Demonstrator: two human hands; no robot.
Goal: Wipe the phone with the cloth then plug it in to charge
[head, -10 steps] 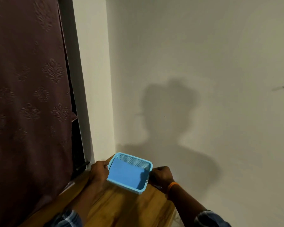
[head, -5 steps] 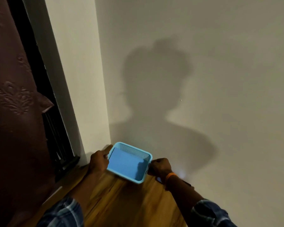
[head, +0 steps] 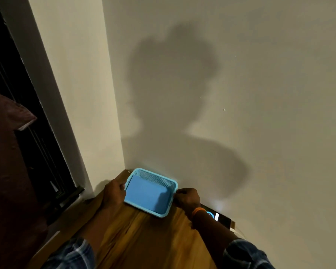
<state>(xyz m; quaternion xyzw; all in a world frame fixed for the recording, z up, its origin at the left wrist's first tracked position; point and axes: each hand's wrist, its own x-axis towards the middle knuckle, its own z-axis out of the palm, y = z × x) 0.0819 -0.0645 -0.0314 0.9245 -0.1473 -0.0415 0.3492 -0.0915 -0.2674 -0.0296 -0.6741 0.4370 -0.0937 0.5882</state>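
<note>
Blue mesh basket (head: pixel 150 193) sitting at the far corner of the wooden tabletop (head: pixel 144 235), close against the pale wall (head: pixel 241 94). Left hand (head: pixel 113 193) closed on the basket's left rim, fingers curled over the edge; right hand (head: pixel 187 197) closed on the right rim, an orange band (head: pixel 198 210) at the wrist. A flat blue surface covering the basket floor; cloth or bare plastic, cannot tell. Phone (head: pixel 217 217) lying on the tabletop just right of the basket, near the wall, screen lit and throwing a faint glow on the wall, its near end hidden behind the right wrist. A pale cable (head: pixel 240 232) showing at the phone's far end by the tabletop edge; plugged in or only lying beside, cannot tell. Dark window frame (head: pixel 27 133) and a fold of maroon curtain (head: pixel 12 115) to the left. Broad shadow of a head and shoulders (head: pixel 173 84) on the wall above the basket.

Compared with half a second ago: view tipped lower and further right, less curtain in sight, the phone's lit screen now exposed beyond the wrist. Same grip on both rims, basket in the same corner.

Plaid sleeves (head: pixel 72 257) cut off by the bottom edge. Icons on the phone screen too small and blurred to read.
</note>
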